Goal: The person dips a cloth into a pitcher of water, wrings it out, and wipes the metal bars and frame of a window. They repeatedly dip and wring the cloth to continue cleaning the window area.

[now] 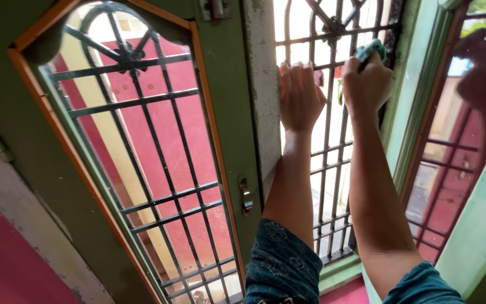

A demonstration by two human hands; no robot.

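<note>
Head cam: looking at a window w/ black iron grille bars [333, 152] set in a green frame. Left hand [298, 95] is open, fingers up and together, palm flat against the grille just beside the grey-green centre post [262, 95]. Right hand [367, 84] is closed in a fist round a teal cloth [372, 49], pressing it on a bar at the upper part of the grille; only a bit of cloth sticks out above the knuckles. Both forearms reach up from dark teal patterned sleeves [282, 264]. To the left, an open green shutter [220, 112] w/ orange trim, own grille + small metal latch [246, 194]. Pink wall outside behind it.
</note>
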